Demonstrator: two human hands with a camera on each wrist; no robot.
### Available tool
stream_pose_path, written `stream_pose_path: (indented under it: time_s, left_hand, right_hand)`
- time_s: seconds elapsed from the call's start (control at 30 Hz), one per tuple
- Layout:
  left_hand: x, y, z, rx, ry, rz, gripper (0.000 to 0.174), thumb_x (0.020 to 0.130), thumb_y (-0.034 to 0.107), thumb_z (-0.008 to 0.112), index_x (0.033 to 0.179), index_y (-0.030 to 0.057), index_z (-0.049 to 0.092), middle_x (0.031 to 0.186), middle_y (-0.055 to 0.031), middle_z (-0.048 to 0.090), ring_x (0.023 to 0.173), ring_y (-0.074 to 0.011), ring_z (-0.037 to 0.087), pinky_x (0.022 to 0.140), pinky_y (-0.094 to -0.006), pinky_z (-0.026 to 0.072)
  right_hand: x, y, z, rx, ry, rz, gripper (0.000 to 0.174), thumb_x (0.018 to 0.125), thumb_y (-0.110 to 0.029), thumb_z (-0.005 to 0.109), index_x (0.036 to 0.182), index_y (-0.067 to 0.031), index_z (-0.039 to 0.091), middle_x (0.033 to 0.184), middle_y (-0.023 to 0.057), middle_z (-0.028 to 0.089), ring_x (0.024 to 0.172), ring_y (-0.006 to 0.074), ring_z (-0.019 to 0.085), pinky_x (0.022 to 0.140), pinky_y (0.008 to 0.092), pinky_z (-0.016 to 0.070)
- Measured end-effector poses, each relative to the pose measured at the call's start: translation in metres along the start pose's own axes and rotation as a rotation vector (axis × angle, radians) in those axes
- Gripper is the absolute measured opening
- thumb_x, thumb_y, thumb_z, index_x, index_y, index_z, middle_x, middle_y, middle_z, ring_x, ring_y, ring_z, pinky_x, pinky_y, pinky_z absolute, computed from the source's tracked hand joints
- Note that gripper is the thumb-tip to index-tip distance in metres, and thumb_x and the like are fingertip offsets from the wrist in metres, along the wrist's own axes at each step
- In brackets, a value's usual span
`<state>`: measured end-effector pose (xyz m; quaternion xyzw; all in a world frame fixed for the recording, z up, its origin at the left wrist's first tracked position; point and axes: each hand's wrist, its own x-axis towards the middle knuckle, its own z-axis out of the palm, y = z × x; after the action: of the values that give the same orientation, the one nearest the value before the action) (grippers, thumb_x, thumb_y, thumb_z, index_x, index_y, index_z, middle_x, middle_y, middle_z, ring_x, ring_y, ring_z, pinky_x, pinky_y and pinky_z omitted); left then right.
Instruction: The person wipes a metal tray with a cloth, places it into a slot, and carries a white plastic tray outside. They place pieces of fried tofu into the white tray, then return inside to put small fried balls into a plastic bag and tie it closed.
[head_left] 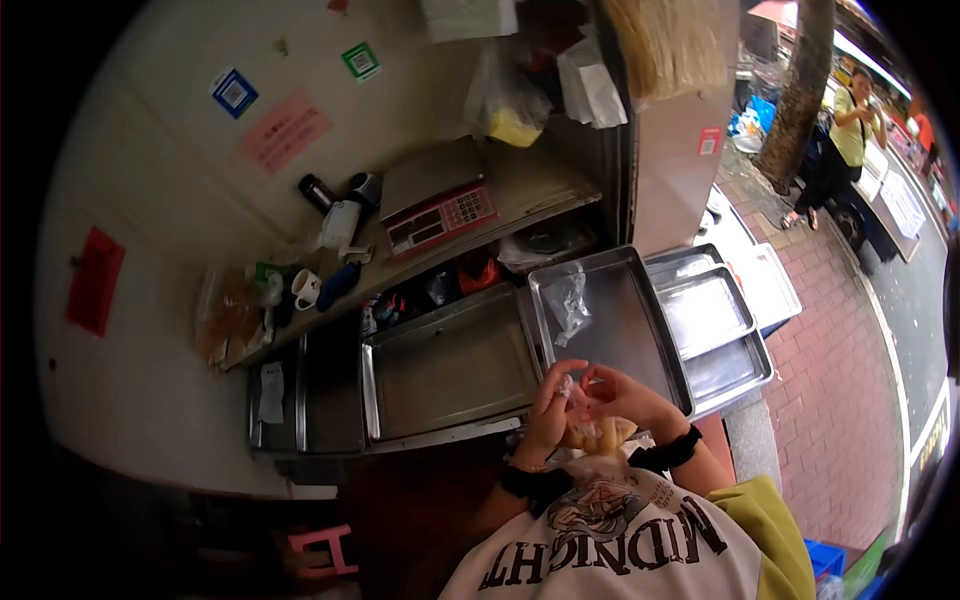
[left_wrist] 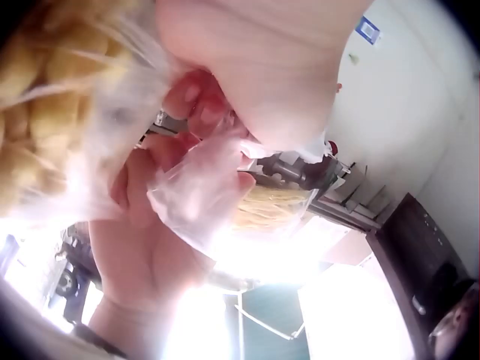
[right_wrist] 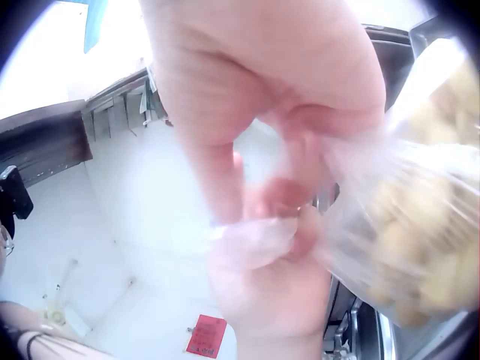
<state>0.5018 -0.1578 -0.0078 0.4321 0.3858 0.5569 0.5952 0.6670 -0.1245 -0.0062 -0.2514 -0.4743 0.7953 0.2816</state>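
A clear plastic bag (head_left: 598,437) of pale yellow, rounded pieces is held close in front of the person's chest. Its gathered neck lies between the two hands. The left hand (head_left: 543,418) pinches the twisted plastic at the top. Fingers of the right hand (head_left: 645,408) curl onto the same neck from the other side. In the left wrist view, a loose end of thin plastic (left_wrist: 199,191) sticks out between the hands. The right wrist view shows the filled bag (right_wrist: 427,232) hanging beside the hands, with the fingertips partly blurred.
Metal trays (head_left: 455,375) line the counter, one tray (head_left: 640,340) with a crumpled plastic bag (head_left: 572,310) in it. A scale (head_left: 440,222) stands on the shelf behind, near a white mug (head_left: 306,289). Plastic bags (head_left: 510,105) hang above. Another person (head_left: 850,130) stands on the street.
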Motion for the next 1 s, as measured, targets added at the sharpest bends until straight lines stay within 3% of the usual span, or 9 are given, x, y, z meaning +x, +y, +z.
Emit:
stream_pose_path:
  time_s: [0.17, 0.3, 0.37, 0.47, 0.57, 0.73, 0.87, 0.93, 1.0]
  left_hand:
    - [-0.007, 0.038, 0.028, 0.365, -0.031, 0.247, 0.031, 0.09, -0.002, 0.044, 0.121, 0.0018, 0.044, 0.084, -0.005, 0.056, 0.079, -0.0107, 0.056, 0.077, -0.0246, 0.0449]
    - [-0.005, 0.036, 0.031, 0.378, -0.115, 0.339, 0.025, 0.088, -0.002, 0.05, 0.113, 0.0009, 0.049, 0.091, -0.0053, 0.057, 0.088, -0.0108, 0.055, 0.083, -0.0255, 0.0443]
    - [-0.001, 0.04, 0.037, 0.517, -0.191, 0.593, 0.016, 0.087, 0.0, 0.053, 0.103, 0.001, 0.051, 0.096, -0.0053, 0.057, 0.09, -0.0103, 0.055, 0.084, -0.0244, 0.0442]
    - [-0.005, 0.037, 0.038, 0.245, -0.138, 0.369, 0.007, 0.089, 0.003, 0.053, 0.095, 0.0018, 0.051, 0.097, -0.0041, 0.056, 0.093, -0.0095, 0.054, 0.087, -0.0249, 0.0435]
    - [-0.008, 0.009, 0.033, -0.062, -0.084, 0.183, 0.006, 0.091, 0.004, 0.052, 0.096, 0.0022, 0.05, 0.099, -0.0046, 0.056, 0.096, -0.0092, 0.053, 0.087, -0.0254, 0.0438]
    - [-0.023, 0.006, 0.038, -0.07, -0.085, 0.244, 0.007, 0.091, 0.004, 0.051, 0.097, 0.0019, 0.047, 0.105, -0.0068, 0.055, 0.097, -0.0085, 0.054, 0.084, -0.0241, 0.0459]
    - [-0.036, 0.004, 0.033, 0.02, -0.049, 0.205, 0.007, 0.091, 0.0, 0.047, 0.094, 0.003, 0.041, 0.112, -0.0089, 0.05, 0.099, -0.0102, 0.053, 0.087, -0.0247, 0.0466]
    - [-0.044, 0.002, 0.033, 0.012, -0.036, 0.252, 0.008, 0.091, -0.001, 0.046, 0.093, 0.0036, 0.039, 0.113, -0.0092, 0.048, 0.099, -0.0107, 0.053, 0.088, -0.025, 0.0466]
    - [-0.049, 0.004, 0.034, -0.182, -0.078, 0.23, 0.009, 0.092, -0.002, 0.043, 0.093, 0.0051, 0.037, 0.111, -0.0093, 0.046, 0.099, -0.0127, 0.052, 0.091, -0.0265, 0.0463]
  right_hand:
    - [0.007, 0.01, -0.003, -0.285, 0.11, -0.05, 0.031, 0.074, 0.007, 0.065, 0.099, -0.0028, 0.049, 0.093, 0.0035, 0.057, 0.089, 0.012, 0.057, 0.078, 0.0227, 0.0469]
    - [0.021, 0.022, -0.029, -0.8, 0.549, -0.657, 0.033, 0.076, 0.006, 0.056, 0.104, -0.0048, 0.043, 0.084, 0.005, 0.057, 0.078, 0.0085, 0.053, 0.062, 0.0207, 0.0406]
    - [0.01, -0.004, -0.001, -0.813, 0.567, -0.5, 0.037, 0.079, 0.004, 0.054, 0.111, -0.0043, 0.04, 0.085, 0.007, 0.059, 0.077, 0.0095, 0.053, 0.063, 0.0197, 0.0404]
    - [0.001, -0.011, -0.002, -0.613, 0.523, -0.517, 0.023, 0.077, 0.0, 0.046, 0.1, 0.0027, 0.051, 0.109, 0.011, 0.052, 0.096, 0.0204, 0.052, 0.086, 0.0299, 0.0402]
    - [-0.024, -0.031, 0.018, -0.08, 0.371, -0.401, 0.03, 0.075, 0.004, 0.041, 0.103, 0.0009, 0.051, 0.105, 0.01, 0.053, 0.094, 0.018, 0.052, 0.086, 0.0289, 0.0397]
    - [-0.033, -0.008, 0.015, -0.027, 0.493, -0.353, 0.037, 0.083, 0.006, 0.059, 0.112, -0.0062, 0.041, 0.084, 0.0007, 0.052, 0.081, 0.0094, 0.05, 0.073, 0.0214, 0.0404]
    - [-0.032, -0.001, 0.026, -0.219, 0.593, -0.564, 0.032, 0.08, 0.007, 0.061, 0.104, -0.0047, 0.044, 0.083, 0.0016, 0.052, 0.075, 0.0112, 0.049, 0.072, 0.0234, 0.0409]
    - [-0.034, 0.001, 0.022, -0.969, 0.721, -0.774, 0.033, 0.079, 0.007, 0.061, 0.104, -0.0059, 0.044, 0.085, 0.0027, 0.052, 0.079, 0.0108, 0.049, 0.073, 0.0255, 0.0429]
    - [-0.039, -0.003, 0.029, -1.069, 0.696, -0.78, 0.029, 0.078, 0.007, 0.062, 0.1, -0.0044, 0.047, 0.086, 0.0035, 0.053, 0.078, 0.0112, 0.05, 0.074, 0.0256, 0.0431]
